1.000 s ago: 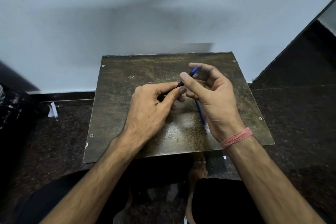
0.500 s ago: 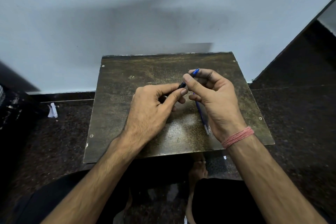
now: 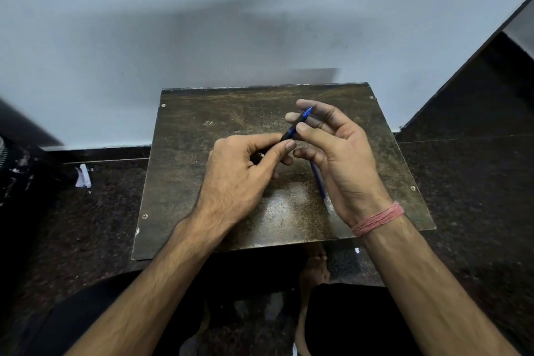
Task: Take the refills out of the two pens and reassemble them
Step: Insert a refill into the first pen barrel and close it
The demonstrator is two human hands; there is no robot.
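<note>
Pen: held above the board, long axis slanting, blue end up and to the right.
Left hand: pinches its lower dark end, which is hidden.
Right hand: thumb and fingers closed on the upper part.
Second pen: flat on the board, mostly hidden under the right hand.
</note>
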